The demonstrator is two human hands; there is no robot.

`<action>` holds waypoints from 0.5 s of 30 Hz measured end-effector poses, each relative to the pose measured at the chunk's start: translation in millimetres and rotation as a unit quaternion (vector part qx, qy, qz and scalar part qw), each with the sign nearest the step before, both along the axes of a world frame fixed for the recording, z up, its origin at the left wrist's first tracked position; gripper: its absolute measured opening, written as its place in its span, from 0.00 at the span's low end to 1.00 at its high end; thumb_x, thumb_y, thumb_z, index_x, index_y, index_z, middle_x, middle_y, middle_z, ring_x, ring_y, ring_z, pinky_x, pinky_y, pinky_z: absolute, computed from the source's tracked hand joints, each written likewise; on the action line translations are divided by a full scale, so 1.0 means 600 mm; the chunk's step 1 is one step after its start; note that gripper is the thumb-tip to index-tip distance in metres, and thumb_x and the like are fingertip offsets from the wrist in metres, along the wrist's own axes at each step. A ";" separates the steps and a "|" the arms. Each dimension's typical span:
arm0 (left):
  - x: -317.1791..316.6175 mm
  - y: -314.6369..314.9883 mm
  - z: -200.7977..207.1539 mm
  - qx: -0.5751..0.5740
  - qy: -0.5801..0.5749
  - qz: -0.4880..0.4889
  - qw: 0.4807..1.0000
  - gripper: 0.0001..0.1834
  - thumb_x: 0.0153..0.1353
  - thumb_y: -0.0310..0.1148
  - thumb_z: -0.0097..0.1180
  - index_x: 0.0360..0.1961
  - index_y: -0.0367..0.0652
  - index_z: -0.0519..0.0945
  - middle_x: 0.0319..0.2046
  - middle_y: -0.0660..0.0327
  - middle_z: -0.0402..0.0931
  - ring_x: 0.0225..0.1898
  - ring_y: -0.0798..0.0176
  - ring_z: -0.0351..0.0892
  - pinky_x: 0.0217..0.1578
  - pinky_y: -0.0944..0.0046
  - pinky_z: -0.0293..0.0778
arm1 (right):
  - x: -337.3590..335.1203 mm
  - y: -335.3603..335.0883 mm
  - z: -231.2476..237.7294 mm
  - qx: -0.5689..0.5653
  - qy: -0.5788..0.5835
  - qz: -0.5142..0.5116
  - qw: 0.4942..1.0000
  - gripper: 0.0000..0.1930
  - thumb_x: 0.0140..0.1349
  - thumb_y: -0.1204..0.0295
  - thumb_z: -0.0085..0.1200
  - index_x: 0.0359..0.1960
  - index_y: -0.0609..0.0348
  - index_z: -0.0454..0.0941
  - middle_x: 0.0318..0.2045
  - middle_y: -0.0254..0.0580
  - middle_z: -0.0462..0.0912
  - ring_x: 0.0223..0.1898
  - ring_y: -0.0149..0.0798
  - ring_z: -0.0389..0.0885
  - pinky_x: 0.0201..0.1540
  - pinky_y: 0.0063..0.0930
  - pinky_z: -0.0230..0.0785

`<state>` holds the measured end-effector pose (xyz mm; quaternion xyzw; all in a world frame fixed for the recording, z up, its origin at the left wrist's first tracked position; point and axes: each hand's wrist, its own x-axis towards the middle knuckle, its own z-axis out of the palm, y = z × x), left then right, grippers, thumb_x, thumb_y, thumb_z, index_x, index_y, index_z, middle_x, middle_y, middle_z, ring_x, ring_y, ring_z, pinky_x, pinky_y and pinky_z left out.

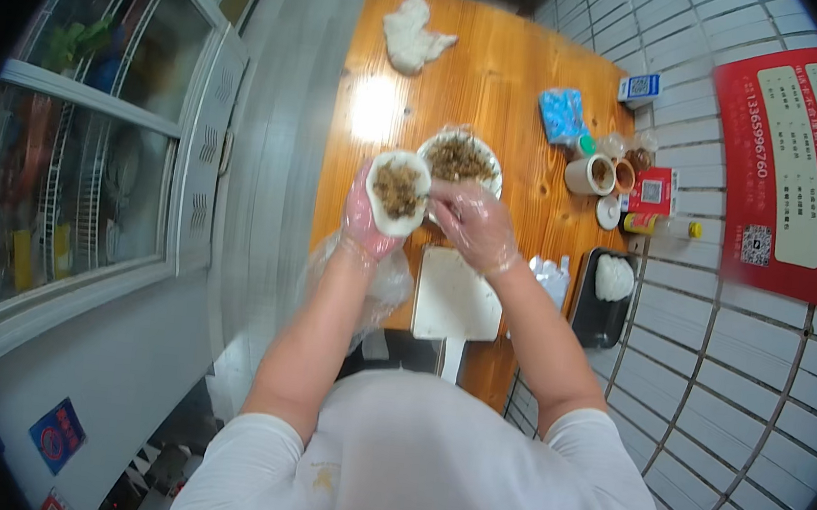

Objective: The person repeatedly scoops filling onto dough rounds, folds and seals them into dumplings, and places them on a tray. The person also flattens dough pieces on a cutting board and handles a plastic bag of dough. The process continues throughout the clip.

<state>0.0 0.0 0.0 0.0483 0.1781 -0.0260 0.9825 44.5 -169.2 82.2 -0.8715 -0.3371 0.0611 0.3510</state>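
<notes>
My left hand (pixel 370 214), in a clear plastic glove, cups a round white dough wrapper (pixel 405 223) from its left side and below. A mound of brownish chopped filling (pixel 395 190) lies on the wrapper. My right hand (pixel 478 224), gloved as well, is at the wrapper's right edge with its fingers drawn together; whatever they grip is too small to make out. Just beyond, a white bowl (pixel 496 187) holds more of the same filling (pixel 460 154). Below my hands lies a white square board (pixel 457 294) with a handle.
A white lump, dough or cloth (pixel 412 35), lies at the wooden table's (pixel 487 56) far end. Along the right are a blue packet (pixel 563 115), jars (pixel 590 175), a yellow-capped bottle (pixel 662 225) and a black tray (pixel 597 324). A glass-door fridge (pixel 93 156) stands left.
</notes>
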 end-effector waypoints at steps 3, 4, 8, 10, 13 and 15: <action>-0.008 0.003 -0.008 -0.071 -0.012 -0.029 0.997 0.27 0.75 0.53 0.37 0.55 0.44 0.79 0.52 0.53 0.80 0.53 0.47 0.80 0.51 0.43 0.78 | -0.001 -0.016 -0.013 0.020 0.030 -0.009 0.999 0.08 0.64 0.70 0.60 0.43 0.55 0.85 0.38 0.50 0.85 0.39 0.50 0.85 0.43 0.41 0.78; -0.009 0.012 -0.005 -0.046 -0.020 -0.033 0.998 0.27 0.75 0.53 0.37 0.55 0.44 0.79 0.51 0.53 0.80 0.52 0.45 0.80 0.51 0.42 0.78 | 0.004 -0.020 -0.017 0.060 0.067 -0.042 0.995 0.08 0.64 0.71 0.60 0.43 0.55 0.85 0.38 0.50 0.85 0.38 0.51 0.85 0.43 0.41 0.78; -0.032 0.053 0.008 0.010 0.015 -0.009 1.000 0.26 0.74 0.51 0.40 0.54 0.41 0.78 0.50 0.50 0.80 0.52 0.40 0.79 0.49 0.42 0.79 | -0.020 -0.062 -0.048 -0.157 0.134 -0.053 0.977 0.11 0.68 0.64 0.55 0.43 0.56 0.84 0.37 0.52 0.86 0.39 0.56 0.83 0.43 0.46 0.76; -0.041 0.065 0.006 0.036 0.055 0.005 0.998 0.25 0.74 0.51 0.40 0.53 0.42 0.77 0.50 0.50 0.79 0.53 0.38 0.78 0.47 0.41 0.79 | -0.047 -0.071 -0.074 -0.245 0.157 -0.048 0.956 0.14 0.68 0.61 0.54 0.43 0.57 0.85 0.38 0.52 0.86 0.40 0.57 0.83 0.43 0.47 0.76; -0.058 0.076 0.006 0.036 0.093 0.012 0.995 0.25 0.74 0.50 0.39 0.54 0.42 0.77 0.50 0.49 0.79 0.53 0.36 0.78 0.46 0.41 0.79 | -0.080 -0.054 -0.097 -0.209 0.183 -0.072 0.958 0.16 0.69 0.59 0.52 0.42 0.58 0.85 0.39 0.52 0.86 0.41 0.56 0.83 0.45 0.47 0.75; -0.066 0.075 0.008 0.020 0.071 0.010 0.997 0.25 0.74 0.50 0.38 0.54 0.41 0.77 0.50 0.49 0.79 0.54 0.35 0.78 0.44 0.40 0.79 | -0.095 -0.036 -0.096 -0.169 0.199 -0.110 0.959 0.16 0.69 0.60 0.52 0.42 0.58 0.84 0.39 0.51 0.86 0.42 0.56 0.83 0.45 0.46 0.75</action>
